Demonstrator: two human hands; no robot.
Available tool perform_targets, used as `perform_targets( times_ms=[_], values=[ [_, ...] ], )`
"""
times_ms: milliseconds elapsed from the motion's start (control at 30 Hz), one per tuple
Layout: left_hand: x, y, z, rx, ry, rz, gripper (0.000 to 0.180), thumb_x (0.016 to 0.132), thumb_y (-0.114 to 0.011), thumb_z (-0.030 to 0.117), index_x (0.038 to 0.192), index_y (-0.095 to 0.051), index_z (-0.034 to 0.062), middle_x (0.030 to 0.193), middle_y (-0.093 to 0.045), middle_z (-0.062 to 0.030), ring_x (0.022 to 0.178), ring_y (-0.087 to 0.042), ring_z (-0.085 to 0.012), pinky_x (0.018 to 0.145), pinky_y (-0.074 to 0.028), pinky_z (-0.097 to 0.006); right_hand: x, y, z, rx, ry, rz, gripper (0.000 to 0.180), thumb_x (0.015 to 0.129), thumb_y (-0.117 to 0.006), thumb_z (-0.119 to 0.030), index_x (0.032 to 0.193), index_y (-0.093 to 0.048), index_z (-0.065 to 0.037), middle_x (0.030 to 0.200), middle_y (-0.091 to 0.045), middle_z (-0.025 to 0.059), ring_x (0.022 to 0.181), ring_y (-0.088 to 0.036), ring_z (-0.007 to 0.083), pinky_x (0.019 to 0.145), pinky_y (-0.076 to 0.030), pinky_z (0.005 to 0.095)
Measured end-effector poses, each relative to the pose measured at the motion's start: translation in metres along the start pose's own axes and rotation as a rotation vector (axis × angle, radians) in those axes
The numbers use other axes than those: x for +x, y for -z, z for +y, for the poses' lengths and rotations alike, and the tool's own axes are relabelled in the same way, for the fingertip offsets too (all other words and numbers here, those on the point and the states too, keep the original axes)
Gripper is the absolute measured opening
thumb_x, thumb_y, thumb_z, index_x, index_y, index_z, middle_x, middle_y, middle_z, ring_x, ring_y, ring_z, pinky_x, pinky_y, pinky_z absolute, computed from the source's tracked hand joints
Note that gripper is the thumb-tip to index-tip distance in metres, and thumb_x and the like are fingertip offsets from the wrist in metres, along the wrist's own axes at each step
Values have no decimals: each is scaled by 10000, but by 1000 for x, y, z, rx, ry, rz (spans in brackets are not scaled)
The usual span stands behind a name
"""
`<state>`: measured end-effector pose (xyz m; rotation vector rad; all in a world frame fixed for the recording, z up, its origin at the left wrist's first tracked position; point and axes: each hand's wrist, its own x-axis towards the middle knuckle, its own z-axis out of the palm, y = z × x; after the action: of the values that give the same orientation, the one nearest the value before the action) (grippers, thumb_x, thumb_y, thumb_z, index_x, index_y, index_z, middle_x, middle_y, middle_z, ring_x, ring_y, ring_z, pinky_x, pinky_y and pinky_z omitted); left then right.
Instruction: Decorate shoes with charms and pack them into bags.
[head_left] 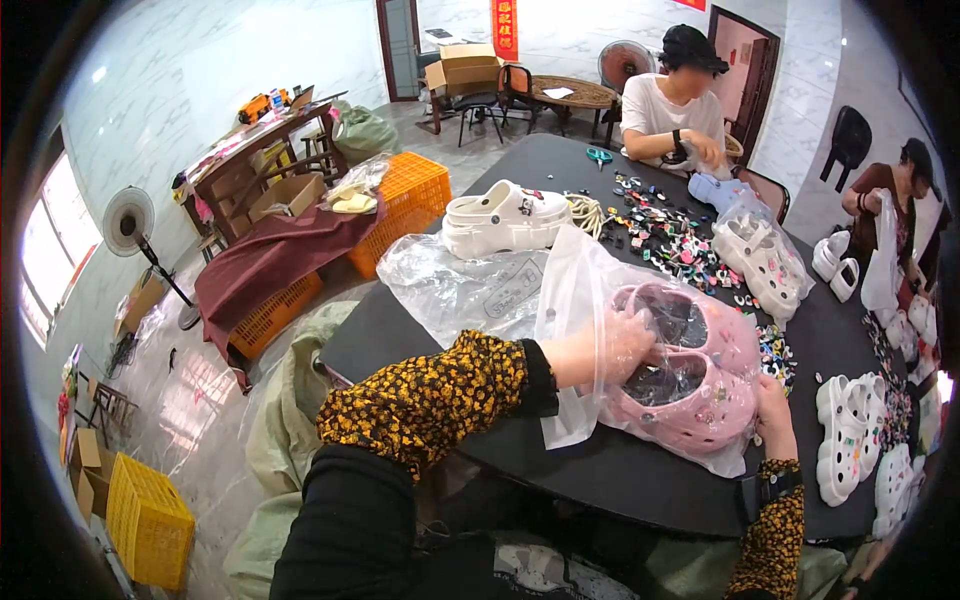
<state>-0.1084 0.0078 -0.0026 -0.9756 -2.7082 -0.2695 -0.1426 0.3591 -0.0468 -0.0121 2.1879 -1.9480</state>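
Observation:
A pair of pink clogs (pixel 735 345) with small charms lies inside a clear plastic bag (pixel 568 330) on the black table. My left hand (pixel 625 345) reaches in through the bag's mouth, its fingers closed on the heel side of the clogs. From outside, my right hand (pixel 773 410) grips the bagged clogs at the toe end, partly hidden behind them. Beyond my left forearm, a pair of white clogs (pixel 505 220) stands by another flat clear bag (pixel 470 290).
Loose colourful shoe charms (pixel 670 225) cover the table's far side near teal scissors (pixel 599 156). Bagged white clogs (pixel 765 265) lie to the right, more white clogs (pixel 842 430) nearer. A co-worker (pixel 675 110) sits opposite; another person (pixel 890 200) stands right. Orange crates (pixel 410 195) are left.

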Motion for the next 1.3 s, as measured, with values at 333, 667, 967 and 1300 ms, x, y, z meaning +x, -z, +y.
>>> perform_targets(
  times_ms=[333, 667, 967, 1300],
  values=[
    [-11, 22, 7, -90, -32, 287, 158, 750, -629, 131, 885, -662, 58, 981, -574, -133, 904, -625, -302, 755, -497, -434, -13, -17, -13, 313, 120, -28, 250, 919, -598, -162, 1128, -616, -26, 1030, -663, 87, 901, -656, 184, 772, -541, 330],
    [-26, 37, -12, -164, -146, 461, 131, 756, -588, 64, 866, -649, 99, 870, -563, -138, 801, -595, -335, 692, -491, -427, -4, 8, -41, -8, 337, 299, 109, 837, -531, -107, 728, -523, -96, 658, -475, -29, 575, -415, 77, 520, -317, 224],
    [-29, 18, -21, -294, -68, 287, 210, 875, -494, 61, 957, -684, 96, 872, -687, -102, 828, -649, -304, 720, -515, -412, 15, -9, -22, 102, 417, 290, 258, 939, -538, -260, 906, -631, -21, 721, -531, -41, 656, -457, 73, 569, -380, 283],
    [-42, 36, -35, -68, -48, 260, 212, 768, -628, 46, 979, -646, 54, 905, -604, -114, 820, -631, -342, 683, -513, -415, -6, 54, -67, 35, 495, 673, 231, 903, -592, -209, 936, -685, 0, 820, -654, 5, 737, -549, 86, 685, -444, 241]
  ],
)
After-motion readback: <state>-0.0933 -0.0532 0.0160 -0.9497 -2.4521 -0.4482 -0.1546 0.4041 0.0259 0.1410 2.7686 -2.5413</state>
